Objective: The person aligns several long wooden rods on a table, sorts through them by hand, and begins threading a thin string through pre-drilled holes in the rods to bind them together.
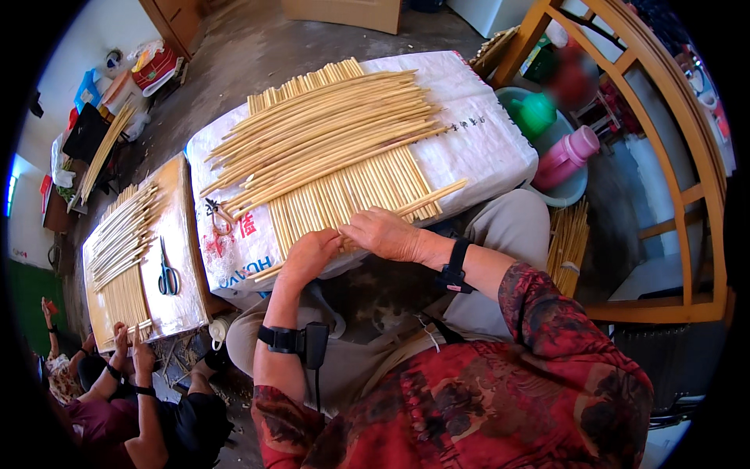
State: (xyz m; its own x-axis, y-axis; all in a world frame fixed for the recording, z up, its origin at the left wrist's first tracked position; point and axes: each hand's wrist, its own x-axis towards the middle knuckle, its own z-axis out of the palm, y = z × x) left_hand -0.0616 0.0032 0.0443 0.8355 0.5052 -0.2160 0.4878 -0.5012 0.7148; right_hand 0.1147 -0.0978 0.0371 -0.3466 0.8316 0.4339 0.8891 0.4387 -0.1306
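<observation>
Both my hands meet at the near edge of a mat of pale yellow stalks [348,191] laid side by side. My left hand [311,255] is closed with its fingers pinched at the mat's edge. Right against it, my right hand [381,233] is closed as well. A crosswise stalk [449,190] runs under my hands along that edge, its ends showing on both sides. What lies between the fingertips is partly hidden. Across the mat lies a thick layer of loose stalks [312,141]. Small dark-handled scissors [219,215] rest left of the mat.
The mat lies on a white-covered table [484,141]. To the left, another person [117,406] works at a second table [176,195] with stalks and black scissors [166,270]. At right stand a basin [574,184] holding a pink thermos [569,156], and a wooden frame [687,156].
</observation>
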